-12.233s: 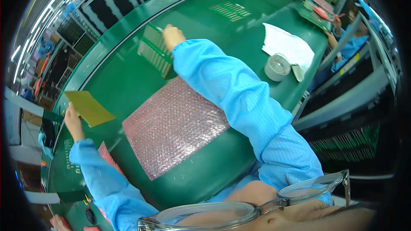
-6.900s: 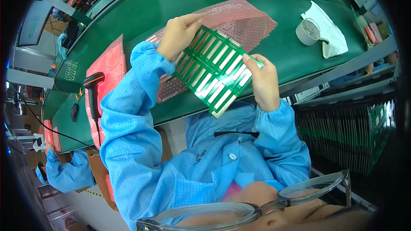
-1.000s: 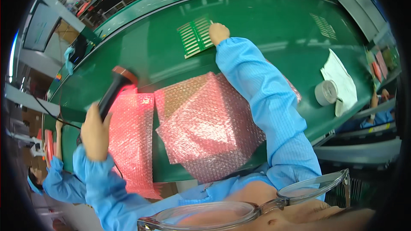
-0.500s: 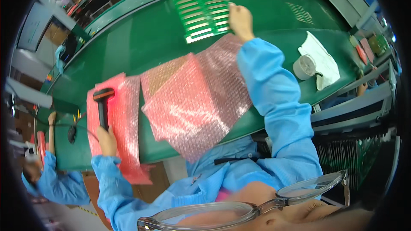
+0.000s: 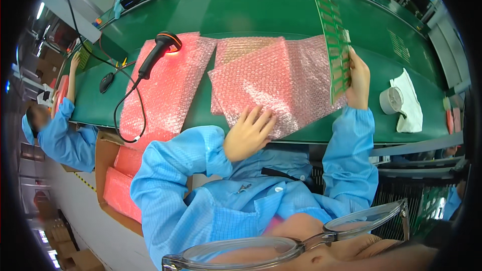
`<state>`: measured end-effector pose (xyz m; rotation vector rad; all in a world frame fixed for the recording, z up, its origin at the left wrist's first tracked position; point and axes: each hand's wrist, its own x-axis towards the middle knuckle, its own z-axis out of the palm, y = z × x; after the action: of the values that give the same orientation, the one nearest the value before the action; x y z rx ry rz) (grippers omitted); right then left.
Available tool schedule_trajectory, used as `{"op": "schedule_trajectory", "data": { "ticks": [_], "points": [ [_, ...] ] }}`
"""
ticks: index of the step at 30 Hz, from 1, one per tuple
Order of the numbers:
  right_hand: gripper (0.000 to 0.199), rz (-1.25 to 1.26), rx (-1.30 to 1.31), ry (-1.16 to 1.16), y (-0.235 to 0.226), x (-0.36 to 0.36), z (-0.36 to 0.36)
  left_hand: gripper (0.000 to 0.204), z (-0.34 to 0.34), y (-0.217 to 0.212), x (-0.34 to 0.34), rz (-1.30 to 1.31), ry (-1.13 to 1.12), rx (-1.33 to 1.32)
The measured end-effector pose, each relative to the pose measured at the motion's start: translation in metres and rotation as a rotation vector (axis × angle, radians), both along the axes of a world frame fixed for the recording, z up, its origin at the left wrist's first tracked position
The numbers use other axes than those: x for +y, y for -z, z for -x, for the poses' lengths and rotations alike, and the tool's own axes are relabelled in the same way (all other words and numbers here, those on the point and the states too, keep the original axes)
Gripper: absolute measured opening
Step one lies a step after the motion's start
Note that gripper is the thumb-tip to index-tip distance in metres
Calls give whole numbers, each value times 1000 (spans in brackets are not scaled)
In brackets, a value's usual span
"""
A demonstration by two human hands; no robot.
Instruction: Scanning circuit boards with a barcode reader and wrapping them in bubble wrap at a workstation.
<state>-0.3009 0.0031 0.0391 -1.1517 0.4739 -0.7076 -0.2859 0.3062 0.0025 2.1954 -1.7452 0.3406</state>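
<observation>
So the right hand (image 5: 358, 81) is clamped on the lower edge of a long green printed circuit panel (image 5: 333, 40), fingers wrapped round it, holding it up on edge so it stands tilted over the right end of a pink bubble-wrap sheet (image 5: 278, 83). The left hand (image 5: 249, 133) lies flat on the near edge of that same sheet, fingers spread apart, gripping nothing.

The surface is a long green conveyor-style workbench (image 5: 261, 10) that curves away at the rim of the view. A second stack of pink bubble wrap (image 5: 165, 85) lies to the left, with a black handheld barcode scanner (image 5: 158, 52) resting on it, red light glowing at its head and its black cable looping off the bench edge. A white roll of tape (image 5: 390, 100) sits on a white cloth (image 5: 410, 103) at the far right.

More pink wrap sits in a brown cardboard box (image 5: 108, 155) below the bench. At the left a co-worker in a blue smock (image 5: 63, 130) reaches onto the same bench.
</observation>
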Motion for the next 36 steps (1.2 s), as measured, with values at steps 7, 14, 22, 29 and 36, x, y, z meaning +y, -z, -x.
{"op": "schedule_trajectory", "data": {
  "ticks": [7,14,22,29,36],
  "points": [
    [26,-77,-55,-34,11,10,42,21,-10,11,15,-55,84,52],
    [23,-139,-44,-45,6,46,73,15,-65,-96,-6,9,34,14],
    [19,109,107,-418,26,69,117,13,-84,-124,-16,-191,168,-290],
    [18,256,216,-646,26,95,114,28,-67,-107,-15,-241,77,-604],
    [20,318,179,-598,41,93,108,29,-73,-108,-7,-229,159,-557]
  ]
}}
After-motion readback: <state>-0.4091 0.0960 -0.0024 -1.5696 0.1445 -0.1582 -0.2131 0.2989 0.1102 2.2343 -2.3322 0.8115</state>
